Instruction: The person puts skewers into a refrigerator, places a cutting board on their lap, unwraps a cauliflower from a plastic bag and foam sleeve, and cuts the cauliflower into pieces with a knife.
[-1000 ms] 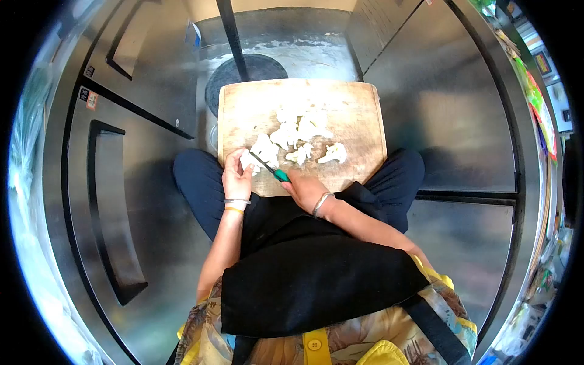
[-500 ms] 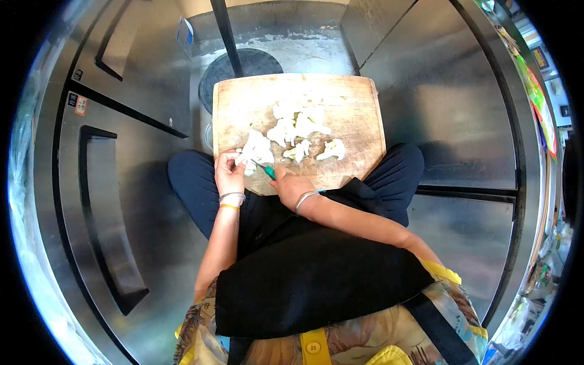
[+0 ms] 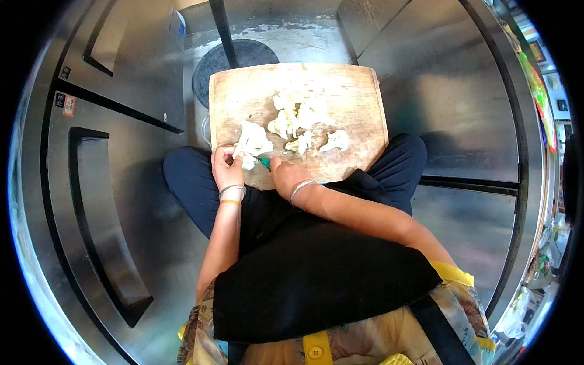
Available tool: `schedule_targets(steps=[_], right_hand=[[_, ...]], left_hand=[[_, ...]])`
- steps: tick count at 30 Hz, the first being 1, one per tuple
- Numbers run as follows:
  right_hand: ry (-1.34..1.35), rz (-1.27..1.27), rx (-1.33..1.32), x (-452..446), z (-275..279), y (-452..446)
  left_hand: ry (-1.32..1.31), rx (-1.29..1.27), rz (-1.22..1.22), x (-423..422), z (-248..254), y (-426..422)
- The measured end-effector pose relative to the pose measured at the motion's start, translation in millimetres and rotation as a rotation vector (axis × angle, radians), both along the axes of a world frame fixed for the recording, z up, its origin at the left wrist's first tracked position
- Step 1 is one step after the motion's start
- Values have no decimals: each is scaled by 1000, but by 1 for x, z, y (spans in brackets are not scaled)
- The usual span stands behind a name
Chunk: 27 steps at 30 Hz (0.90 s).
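A wooden cutting board [image 3: 356, 91] lies across the lap. At its left front corner my left hand [image 3: 227, 168] grips a white cauliflower piece [image 3: 253, 139] between thumb and fingers. My right hand [image 3: 288, 176] is closed around a green-handled knife [image 3: 265, 162], whose handle is mostly covered by the fingers. The knife points left into the lower part of that piece, and its blade is mostly hidden. Several cut florets [image 3: 300, 117] are grouped at the board's middle, with two smaller ones [image 3: 334, 140] nearer the front edge.
Stainless steel cabinets with black-edged doors stand close on the left [image 3: 140, 188] and right [image 3: 450, 103]. Beyond the board are a round dark disc [image 3: 204, 79] on the floor and a black upright bar [image 3: 222, 33]. Bags and packages line the far right.
The knife has turned lower against the cauliflower, and less of its blade shows. My right hand has shifted slightly left, staying close to my left hand. The camera view has moved a little.
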State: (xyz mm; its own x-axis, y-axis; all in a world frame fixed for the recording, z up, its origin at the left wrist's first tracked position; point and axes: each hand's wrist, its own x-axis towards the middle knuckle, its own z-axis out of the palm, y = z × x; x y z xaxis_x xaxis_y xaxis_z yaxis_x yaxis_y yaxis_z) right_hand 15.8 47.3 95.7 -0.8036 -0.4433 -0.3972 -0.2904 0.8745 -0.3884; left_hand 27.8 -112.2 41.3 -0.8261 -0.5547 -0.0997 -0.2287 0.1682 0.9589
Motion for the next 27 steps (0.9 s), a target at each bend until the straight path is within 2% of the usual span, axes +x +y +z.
schedule_targets(steps=[3, 5, 7, 9, 10, 12, 13, 16, 19, 20, 21, 22, 23, 25, 27], right_hand=[[25, 34, 23, -3, 6, -1], [84, 104, 85, 1, -14, -3], [157, 179, 144, 2, -21, -2], [147, 124, 111, 10, -20, -3], [31, 50, -4, 0, -16, 4], [-44, 93, -14, -2, 5, 17], [-128, 121, -26, -3, 14, 23], [-176, 113, -135, 12, 28, 48], [-199, 62, -194, 16, 28, 62], [-179, 37, -275, 14, 28, 64], [-157, 9, -358, 12, 29, 66], [-150, -4, -376, 12, 31, 67], [-143, -6, -382, 12, 27, 71], [-71, 64, -447, 13, 21, 79], [-101, 53, -477, 15, 29, 90]], left_hand=[[122, 24, 8, -1, 0, 2], [92, 54, 17, 0, 7, 8], [208, -426, -90, 4, 23, 23], [150, -396, -50, 4, 27, 21], [147, -282, -55, 4, 30, 18], [164, 28, -71, 8, 20, 9], [170, 20, -70, 11, 23, 6], [269, 657, -81, 24, 44, 1], [191, 880, -33, 30, 74, 0], [193, 873, -33, 29, 74, -2], [175, 1002, -54, 28, 73, -6], [157, 1130, -79, 26, 72, -10], [161, 1124, -86, 24, 71, -13], [129, 1451, -124, 24, 66, -17], [138, 1482, -117, 26, 61, -17]])
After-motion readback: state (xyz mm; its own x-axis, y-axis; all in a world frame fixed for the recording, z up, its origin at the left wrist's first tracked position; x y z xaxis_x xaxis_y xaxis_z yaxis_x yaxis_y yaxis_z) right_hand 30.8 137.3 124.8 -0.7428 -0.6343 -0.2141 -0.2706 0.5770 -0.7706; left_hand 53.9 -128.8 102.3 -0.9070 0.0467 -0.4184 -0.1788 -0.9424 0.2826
